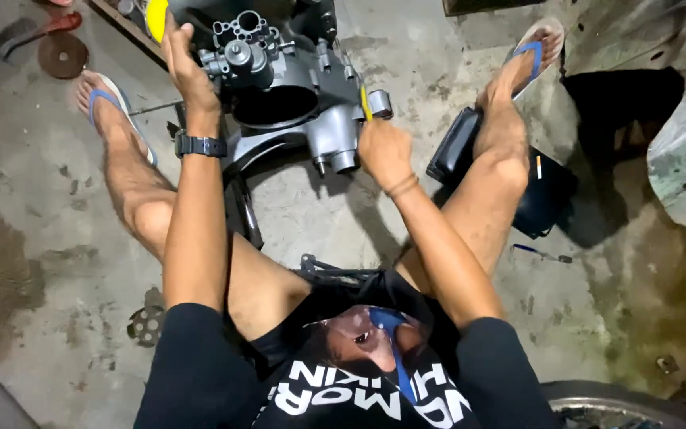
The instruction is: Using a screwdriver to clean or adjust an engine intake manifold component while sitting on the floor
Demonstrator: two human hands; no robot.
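Observation:
A grey metal engine casing [287, 87] with a large round opening stands on the concrete floor between my legs. My left hand [184, 67] grips its upper left edge, beside a yellow part [156, 17]; a black watch is on that wrist. My right hand [384, 149] is closed around a tool with a yellow handle [366, 103], pressed against the casing's right side near a small cylindrical fitting [343, 159]. The tool's tip is hidden behind the casing.
A black box [545, 195] lies under my right leg. A small blue-handled tool [541, 254] lies on the floor at right. A rusty disc [62, 54] and a red-handled tool [41, 30] sit far left. A sprocket [146, 322] lies near my left thigh. A tyre edge [629, 401] shows bottom right.

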